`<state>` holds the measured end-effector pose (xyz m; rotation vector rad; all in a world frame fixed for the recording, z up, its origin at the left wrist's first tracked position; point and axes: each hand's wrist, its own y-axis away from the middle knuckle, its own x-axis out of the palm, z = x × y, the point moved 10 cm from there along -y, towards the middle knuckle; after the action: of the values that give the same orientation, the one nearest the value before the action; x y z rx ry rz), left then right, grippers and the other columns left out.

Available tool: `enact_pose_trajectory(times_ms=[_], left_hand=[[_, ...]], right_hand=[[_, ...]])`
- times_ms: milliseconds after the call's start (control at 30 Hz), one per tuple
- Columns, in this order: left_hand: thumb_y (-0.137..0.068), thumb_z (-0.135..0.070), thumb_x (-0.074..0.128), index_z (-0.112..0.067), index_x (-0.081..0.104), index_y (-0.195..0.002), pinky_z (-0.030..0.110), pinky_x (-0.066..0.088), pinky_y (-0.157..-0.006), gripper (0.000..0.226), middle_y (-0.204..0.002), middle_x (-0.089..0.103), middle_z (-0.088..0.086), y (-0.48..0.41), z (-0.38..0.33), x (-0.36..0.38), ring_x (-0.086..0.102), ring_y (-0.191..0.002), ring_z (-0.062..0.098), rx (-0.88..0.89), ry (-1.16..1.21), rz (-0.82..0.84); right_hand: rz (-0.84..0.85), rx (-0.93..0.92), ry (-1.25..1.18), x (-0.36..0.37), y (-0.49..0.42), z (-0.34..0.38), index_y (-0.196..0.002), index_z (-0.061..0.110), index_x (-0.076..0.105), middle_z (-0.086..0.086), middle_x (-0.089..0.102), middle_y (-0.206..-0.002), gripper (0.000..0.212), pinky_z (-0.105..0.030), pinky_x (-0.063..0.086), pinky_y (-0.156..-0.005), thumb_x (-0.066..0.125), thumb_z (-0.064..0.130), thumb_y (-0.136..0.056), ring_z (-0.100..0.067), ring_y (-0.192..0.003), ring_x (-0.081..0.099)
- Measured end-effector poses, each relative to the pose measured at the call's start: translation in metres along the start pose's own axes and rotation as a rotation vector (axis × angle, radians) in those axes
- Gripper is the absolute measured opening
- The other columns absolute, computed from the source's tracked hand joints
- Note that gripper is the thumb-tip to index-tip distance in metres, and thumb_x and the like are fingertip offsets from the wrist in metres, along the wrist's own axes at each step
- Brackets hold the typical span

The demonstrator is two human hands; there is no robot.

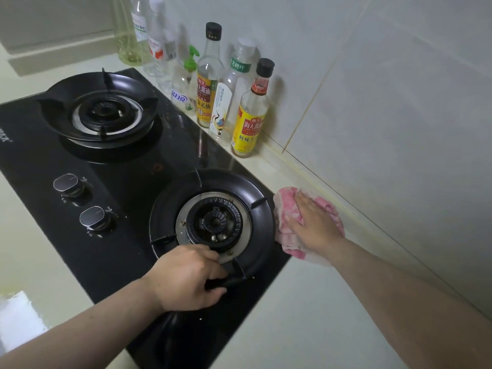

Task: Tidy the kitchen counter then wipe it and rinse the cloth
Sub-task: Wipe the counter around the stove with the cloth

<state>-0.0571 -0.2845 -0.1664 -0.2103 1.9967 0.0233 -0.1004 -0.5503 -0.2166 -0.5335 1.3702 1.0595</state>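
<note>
Cloth (290, 209), pink/white, is pressed flat onto pale tabletop (306, 302) by R hand (311, 222); fingers are straight and spread over it, palm down. Cloth is bunched, lying just beside the R edge of black hob (119, 187), near the wall (399, 102) base strip.

L hand (186, 275) is curled round the near prong of the front pan support (263, 222); the black rim is grasped between thumb and fingers, at the hob's front corner. Whether the support is lifted off the glass can't be told.

Front burner (214, 222) is seen inside the support ring, metal collar w/ dark cap. Rear burner (102, 113) w/ its own support is at upper L of hob. Two knobs (91, 217) are set on the hob's L side, one behind the other.

A row of bottles is stood along the wall behind the hob: soy bottle (249, 118) w/ yellow label and black cap nearest, then a clear bottle (231, 83) w/ green label, another dark-capped sauce bottle (207, 83), a pump bottle (186, 83) w/ green top, and more clear ones further back, blurred. Bottles are well apart from both hands.
</note>
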Motion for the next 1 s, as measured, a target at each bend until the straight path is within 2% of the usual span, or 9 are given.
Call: enact_pose_trajectory(times_ms=[200,367,667,833,1000], left_hand=[[-0.074,-0.057,0.061,-0.037,0.07,-0.081,0.014,0.044,-0.058,0.023,-0.071,0.054,-0.015,0.0,0.001,-0.002,0.056,-0.067,0.003,-0.011,0.003,-0.023],[-0.074,-0.055,0.06,-0.034,0.07,-0.079,0.018,0.048,-0.057,0.024,-0.069,0.054,-0.013,0.0,0.0,-0.001,0.056,-0.066,0.006,0.002,0.001,-0.032],[-0.078,-0.055,0.059,-0.033,0.068,-0.08,0.019,0.046,-0.058,0.024,-0.072,0.054,-0.012,-0.001,0.002,0.003,0.054,-0.068,0.006,0.0,-0.002,-0.001],[-0.086,-0.055,0.052,-0.033,0.065,-0.084,0.026,0.05,-0.062,0.025,-0.078,0.054,-0.013,0.003,-0.003,0.003,0.055,-0.074,0.007,0.006,-0.037,0.038],[-0.086,-0.06,0.046,-0.036,0.065,-0.09,0.025,0.051,-0.062,0.031,-0.083,0.057,-0.015,0.006,-0.004,0.003,0.059,-0.079,0.006,-0.019,-0.099,0.04]], right_hand=[[0.016,0.045,-0.025,0.004,-0.005,-0.001,-0.157,0.026,0.007,0.011,0.004,-0.164,0.07,-0.034,0.011,-0.123,0.034,0.052,-0.098,-0.008,-0.15,0.008],[0.009,-0.017,-0.017,0.001,-0.029,0.017,-0.157,0.026,0.004,0.01,0.003,-0.164,0.066,-0.033,0.011,-0.123,0.031,0.048,-0.101,-0.007,-0.15,0.008],[0.003,-0.063,-0.015,-0.001,-0.069,0.048,-0.157,0.024,0.006,0.009,0.003,-0.164,0.063,-0.037,0.013,-0.123,0.027,0.048,-0.102,-0.012,-0.15,0.011],[-0.024,-0.05,-0.009,-0.002,-0.043,0.04,-0.157,0.023,0.007,0.005,0.006,-0.165,0.063,-0.032,0.009,-0.123,0.025,0.047,-0.102,-0.013,-0.151,0.01],[-0.04,0.015,-0.008,0.008,0.007,0.018,-0.157,0.018,0.007,0.002,0.009,-0.165,0.065,-0.031,0.008,-0.123,0.026,0.046,-0.102,-0.012,-0.151,0.01]])
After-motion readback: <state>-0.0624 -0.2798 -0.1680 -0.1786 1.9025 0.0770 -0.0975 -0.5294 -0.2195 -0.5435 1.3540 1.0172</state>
